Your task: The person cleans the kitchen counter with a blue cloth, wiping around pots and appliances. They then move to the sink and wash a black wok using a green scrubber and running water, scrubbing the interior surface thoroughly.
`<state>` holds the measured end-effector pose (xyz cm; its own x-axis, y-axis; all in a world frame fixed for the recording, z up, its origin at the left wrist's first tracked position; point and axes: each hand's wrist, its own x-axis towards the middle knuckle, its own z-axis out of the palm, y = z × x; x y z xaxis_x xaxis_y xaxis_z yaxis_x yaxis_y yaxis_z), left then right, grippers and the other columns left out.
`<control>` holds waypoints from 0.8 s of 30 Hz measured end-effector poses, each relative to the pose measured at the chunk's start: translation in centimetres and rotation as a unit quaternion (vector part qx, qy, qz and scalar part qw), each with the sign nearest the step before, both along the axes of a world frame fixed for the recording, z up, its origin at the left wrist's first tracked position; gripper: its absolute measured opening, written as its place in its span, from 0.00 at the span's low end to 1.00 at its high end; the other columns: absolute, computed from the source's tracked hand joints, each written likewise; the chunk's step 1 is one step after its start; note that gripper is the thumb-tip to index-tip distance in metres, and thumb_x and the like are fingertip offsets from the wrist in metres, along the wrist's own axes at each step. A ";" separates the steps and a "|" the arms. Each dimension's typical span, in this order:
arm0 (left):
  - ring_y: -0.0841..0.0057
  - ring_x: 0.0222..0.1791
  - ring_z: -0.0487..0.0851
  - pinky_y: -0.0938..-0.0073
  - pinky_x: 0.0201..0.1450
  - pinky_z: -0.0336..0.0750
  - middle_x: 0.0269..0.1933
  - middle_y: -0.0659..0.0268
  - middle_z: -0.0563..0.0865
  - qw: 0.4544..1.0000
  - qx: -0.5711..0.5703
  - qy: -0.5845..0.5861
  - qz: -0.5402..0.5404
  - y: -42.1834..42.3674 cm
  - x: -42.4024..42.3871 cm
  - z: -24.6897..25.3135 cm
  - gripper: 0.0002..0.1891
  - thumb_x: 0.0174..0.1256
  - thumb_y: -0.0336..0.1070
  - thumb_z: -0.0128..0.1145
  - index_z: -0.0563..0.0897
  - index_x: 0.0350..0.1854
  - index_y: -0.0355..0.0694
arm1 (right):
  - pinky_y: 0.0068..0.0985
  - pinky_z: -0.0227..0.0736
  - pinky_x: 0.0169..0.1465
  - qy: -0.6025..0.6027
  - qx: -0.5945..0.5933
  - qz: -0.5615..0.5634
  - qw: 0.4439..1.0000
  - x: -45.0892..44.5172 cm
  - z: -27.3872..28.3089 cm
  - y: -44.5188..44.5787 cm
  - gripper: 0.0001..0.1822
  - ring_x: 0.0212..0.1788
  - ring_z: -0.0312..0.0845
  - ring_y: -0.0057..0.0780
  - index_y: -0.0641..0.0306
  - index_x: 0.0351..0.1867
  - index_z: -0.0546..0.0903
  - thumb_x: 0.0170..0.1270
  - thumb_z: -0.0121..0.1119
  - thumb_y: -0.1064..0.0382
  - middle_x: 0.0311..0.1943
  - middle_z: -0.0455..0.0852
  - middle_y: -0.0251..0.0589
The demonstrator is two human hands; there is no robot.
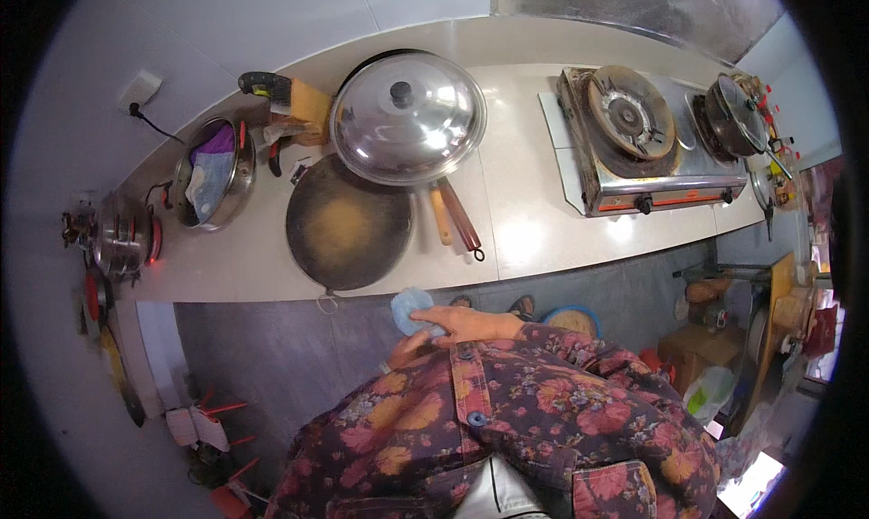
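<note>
Close in front of my body, a light blue cloth (409,307) is bunched up just off the front edge of the counter. My right hand (468,323) grips it from the right, fingers laid over its lower part. From below, my left hand (406,349) meets the cloth's lower edge, with its fingers against those of the right hand. Past the cloth, on the counter, lies a round dark griddle pan (349,224) with a brownish middle and a wire loop at its near edge. A large domed steel lid (407,122) with a black knob covers a wok behind it.
A wooden handle (460,220) sticks out from under the lid. The gas stove (628,139) stands right, with a lidded pot (733,118). Left are a knife block (309,108), a steel basin (237,179) holding cloths and a steel pot (122,237). A cardboard box (699,353) sits on the floor.
</note>
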<state>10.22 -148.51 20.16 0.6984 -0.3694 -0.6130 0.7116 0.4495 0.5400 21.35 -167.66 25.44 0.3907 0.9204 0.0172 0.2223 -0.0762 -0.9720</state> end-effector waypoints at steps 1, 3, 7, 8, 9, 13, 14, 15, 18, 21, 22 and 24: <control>0.72 0.53 0.74 0.70 0.54 0.70 0.48 0.62 0.79 0.884 0.257 -0.355 -0.163 0.4 2.1 4.4 0.15 0.65 0.37 0.50 0.74 0.51 0.35 | 0.33 0.67 0.53 -0.047 0.014 -0.016 0.999 0.1 -1.3 0.4 0.33 0.53 0.70 0.43 0.59 0.66 0.58 0.58 0.55 0.61 0.58 0.68 0.50; 0.71 0.50 0.76 0.69 0.51 0.71 0.47 0.62 0.79 0.734 0.472 -0.427 -0.235 3.6 2.7 3.8 0.15 0.63 0.35 0.51 0.74 0.50 0.35 | 0.31 0.67 0.54 -0.025 0.021 -0.035 0.999 0.8 2.0 0.6 0.32 0.54 0.69 0.43 0.59 0.65 0.59 0.59 0.54 0.60 0.58 0.67 0.50; 0.72 0.46 0.77 0.70 0.50 0.71 0.46 0.64 0.79 0.955 0.194 -0.086 0.206 3.6 5.8 7.2 0.13 0.61 0.31 0.48 0.74 0.48 0.36 | 0.33 0.67 0.54 -0.060 0.035 -0.082 0.994 1.4 2.9 -0.8 0.28 0.51 0.72 0.46 0.63 0.62 0.64 0.59 0.54 0.60 0.55 0.72 0.52; 0.72 0.46 0.77 0.69 0.51 0.71 0.47 0.63 0.78 0.946 0.169 -0.131 0.243 4.7 6.8 6.4 0.14 0.60 0.31 0.47 0.73 0.49 0.35 | 0.33 0.68 0.53 -0.032 0.002 -0.076 0.997 1.3 2.9 -1.4 0.27 0.50 0.73 0.46 0.63 0.61 0.65 0.60 0.54 0.59 0.53 0.73 0.52; 0.72 0.46 0.77 0.69 0.51 0.71 0.48 0.62 0.78 0.941 0.163 -0.138 0.261 5.8 7.7 6.7 0.15 0.61 0.31 0.47 0.72 0.50 0.34 | 0.33 0.68 0.52 -0.002 -0.029 -0.071 0.997 1.3 3.2 -1.9 0.26 0.49 0.73 0.46 0.64 0.60 0.66 0.60 0.53 0.59 0.52 0.74 0.52; 0.69 0.49 0.76 0.67 0.53 0.70 0.50 0.60 0.76 0.932 0.170 -0.156 0.280 8.1 11.6 10.0 0.19 0.61 0.32 0.47 0.69 0.54 0.32 | 0.31 0.72 0.47 0.012 -0.082 -0.091 0.992 0.7 1.1 -3.2 0.23 0.44 0.77 0.43 0.66 0.57 0.69 0.61 0.53 0.59 0.46 0.79 0.52; 0.69 0.50 0.76 0.66 0.54 0.70 0.51 0.61 0.76 0.938 0.166 -0.153 0.263 8.9 12.4 10.1 0.19 0.61 0.34 0.48 0.69 0.55 0.33 | 0.31 0.72 0.47 0.019 -0.093 -0.098 0.991 0.5 0.4 -3.5 0.23 0.44 0.78 0.42 0.66 0.57 0.69 0.61 0.53 0.59 0.45 0.79 0.52; 0.69 0.52 0.75 0.65 0.55 0.69 0.52 0.61 0.76 0.944 0.162 -0.152 0.243 9.8 13.3 10.2 0.20 0.61 0.35 0.48 0.69 0.55 0.35 | 0.30 0.72 0.46 0.022 -0.093 -0.112 0.989 0.2 -0.1 -3.7 0.23 0.43 0.78 0.42 0.66 0.56 0.69 0.61 0.53 0.59 0.44 0.80 0.51; 0.68 0.53 0.73 0.61 0.57 0.66 0.53 0.63 0.75 0.959 0.134 -0.134 0.209 12.7 15.1 7.8 0.22 0.61 0.38 0.50 0.67 0.58 0.40 | 0.29 0.73 0.46 0.052 -0.111 -0.158 0.980 -0.2 -0.6 -4.7 0.22 0.43 0.79 0.41 0.67 0.55 0.71 0.60 0.54 0.61 0.40 0.82 0.51; 0.66 0.52 0.73 0.60 0.56 0.65 0.55 0.61 0.72 0.957 0.214 -0.020 0.196 15.0 16.6 3.6 0.26 0.59 0.41 0.53 0.65 0.60 0.41 | 0.27 0.73 0.45 0.090 -0.141 -0.225 0.960 -0.8 0.2 -5.8 0.20 0.41 0.79 0.37 0.67 0.53 0.72 0.60 0.53 0.62 0.38 0.82 0.49; 0.65 0.53 0.72 0.61 0.56 0.66 0.57 0.59 0.71 0.946 0.280 -0.015 0.162 17.7 16.5 0.0 0.27 0.59 0.41 0.54 0.64 0.60 0.40 | 0.26 0.72 0.44 0.073 -0.145 -0.243 0.956 -0.9 -0.2 -6.2 0.19 0.39 0.78 0.33 0.66 0.54 0.72 0.61 0.53 0.63 0.36 0.82 0.46; 0.63 0.55 0.71 0.63 0.56 0.66 0.59 0.56 0.69 0.908 0.408 -0.008 0.092 21.8 15.8 -4.8 0.30 0.58 0.41 0.55 0.62 0.62 0.38 | 0.25 0.72 0.42 0.081 -0.154 -0.286 0.942 -0.6 -0.6 -6.6 0.17 0.36 0.78 0.29 0.66 0.52 0.73 0.61 0.53 0.64 0.34 0.82 0.45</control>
<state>26.04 -126.71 15.32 0.7131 0.3275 -0.6199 0.6543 0.0070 0.7562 20.74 -174.28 24.87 0.7989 0.5102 -0.3185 -0.0895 -0.4228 -0.9018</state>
